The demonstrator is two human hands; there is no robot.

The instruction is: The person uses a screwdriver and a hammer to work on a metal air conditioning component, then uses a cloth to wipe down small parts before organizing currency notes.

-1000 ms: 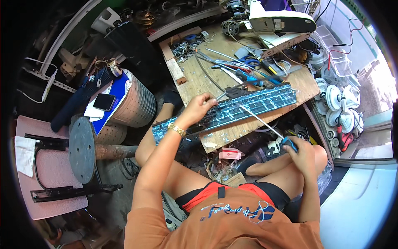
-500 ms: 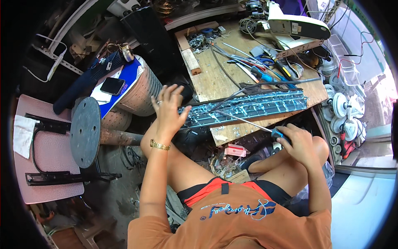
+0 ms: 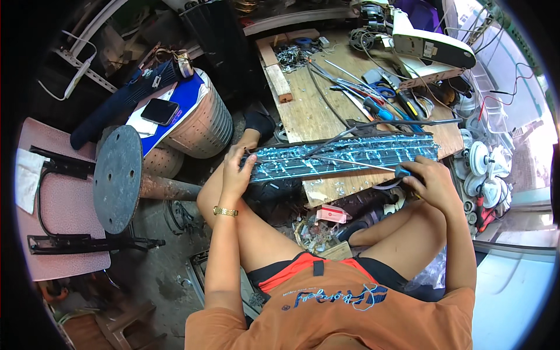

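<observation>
Across the board and over my lap lies a long dark ribbed panel [image 3: 344, 158], its upper face strewn with shiny pale fragments. My left hand [image 3: 236, 169] is closed round the panel's left end, thumb on top and the other fingers partly hidden. In my right hand [image 3: 430, 179] is a screwdriver [image 3: 402, 172] with a dark blue handle, held near the panel's right end. Its thin metal shaft points left across the panel, the tip resting on or just over the middle; I cannot tell which.
A wooden board [image 3: 291, 116] carries pliers, cutters and a pile of small screws [image 3: 293, 57]. Left stand a round metal disc on a post [image 3: 118, 178], a perforated drum [image 3: 204, 125] with a phone [image 3: 160, 112], and a pink chair [image 3: 70, 204]. White plastic wheels [image 3: 479, 157] lie right.
My left hand has come down from above the panel and taken hold of its left end. The right hand with the screwdriver has shifted slightly right and up.
</observation>
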